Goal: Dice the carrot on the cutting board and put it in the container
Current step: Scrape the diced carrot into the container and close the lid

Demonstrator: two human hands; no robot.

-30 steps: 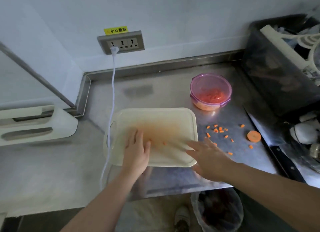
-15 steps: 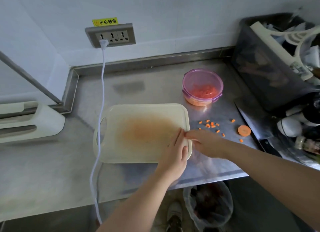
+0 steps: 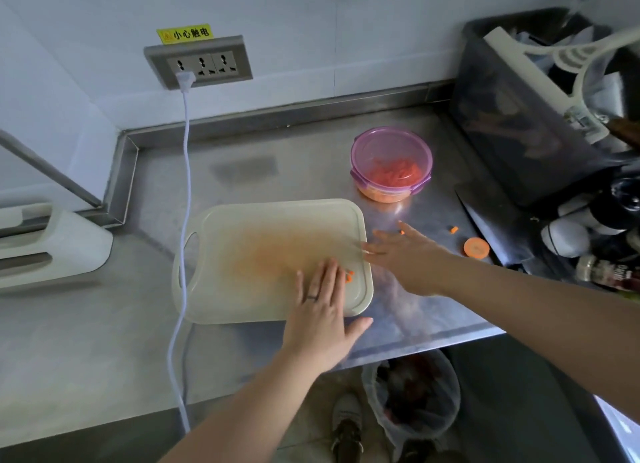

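Nothing is gripped: the left hand [image 3: 322, 307] is laid flat at the cutting board's [image 3: 242, 227] right edge, likely to sweep stray carrot dice [image 3: 349, 276] toward the spread right hand [image 3: 405, 255]; the container [image 3: 389, 196] is set just behind.

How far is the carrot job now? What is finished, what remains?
Done: most diced carrot sits in the purple container; the cutting board holds only a few bits. In hand: the left hand lies flat on the board beside those bits; the right hand reaches open over the counter. Left: a round slice and a stray piece on the counter are not yet in the container.
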